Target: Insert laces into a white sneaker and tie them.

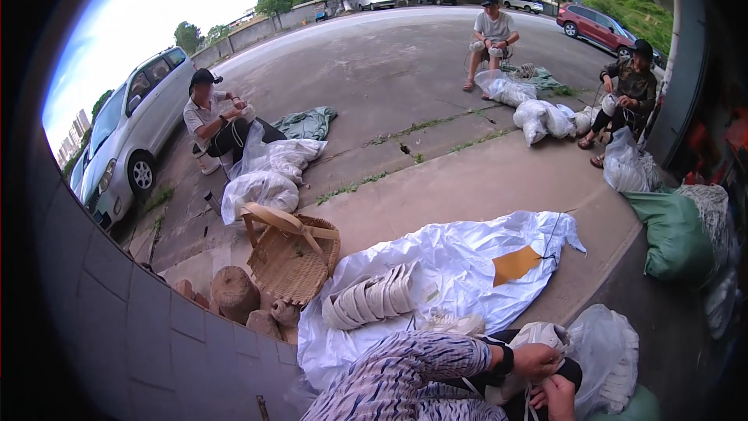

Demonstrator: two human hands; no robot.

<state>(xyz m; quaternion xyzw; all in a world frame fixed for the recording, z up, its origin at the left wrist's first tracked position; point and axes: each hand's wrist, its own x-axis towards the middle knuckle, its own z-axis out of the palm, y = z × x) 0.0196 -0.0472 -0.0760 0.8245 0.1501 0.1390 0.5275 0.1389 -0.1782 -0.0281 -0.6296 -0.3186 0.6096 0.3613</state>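
My left hand [538,360], coming from a striped sleeve with a dark wristband, is closed in a pinch at a white fabric piece [543,334] that looks like a shoe upper. Just below it, my right hand [559,397] has its fingers closed close to the left one; a thin white cord hangs near its fingertips. Both hands are over my dark-clothed lap. A row of nested off-white fabric pieces [370,298] lies on a crumpled white sheet [460,238] ahead. More loose white pieces [452,323] lie nearer my sleeve.
A clear bag [600,343] of white pieces stands right of my hands. A woven basket [292,261] and brown stones [234,292] are left. An orange-brown sheet [515,266] lies ahead. Three seated people [492,31] work beside white bags; a van [128,132] is parked left.
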